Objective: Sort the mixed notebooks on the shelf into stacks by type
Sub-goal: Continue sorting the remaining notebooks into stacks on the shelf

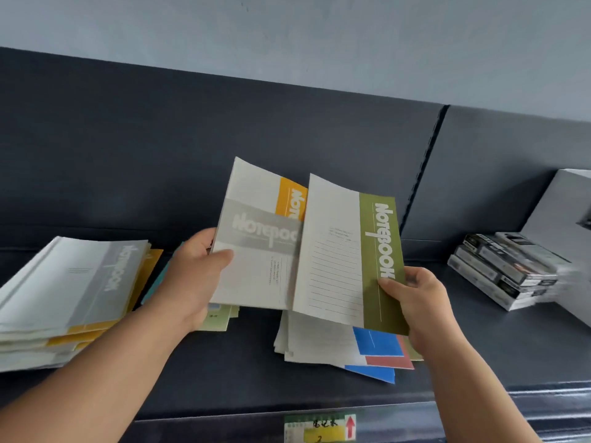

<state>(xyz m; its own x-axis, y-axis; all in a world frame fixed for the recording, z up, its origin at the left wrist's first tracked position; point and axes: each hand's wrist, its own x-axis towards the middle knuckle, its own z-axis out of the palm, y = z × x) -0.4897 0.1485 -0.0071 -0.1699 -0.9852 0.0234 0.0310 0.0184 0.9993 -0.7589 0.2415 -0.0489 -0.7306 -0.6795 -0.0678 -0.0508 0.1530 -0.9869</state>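
Observation:
My left hand (pixel 195 266) grips a grey-band notebook (pixel 256 251) by its left edge, with an orange-band notebook (pixel 292 196) fanned out behind it. My right hand (pixel 415 298) pinches a green-band notebook (pixel 348 260) at its lower right edge. All three are held up above the dark shelf (pixel 240 372). Under them lies a loose pile of notebooks with blue and red bands (pixel 377 346). At the left sits a stack topped by a grey-band notebook (pixel 70 282), with orange-band ones below it.
A pale green booklet (pixel 220 318) and a teal edge peek out under my left wrist. Boxed items (pixel 505 270) are stacked at the right beside a white box (pixel 563 219). A price label (pixel 319 428) is fixed to the shelf's front edge.

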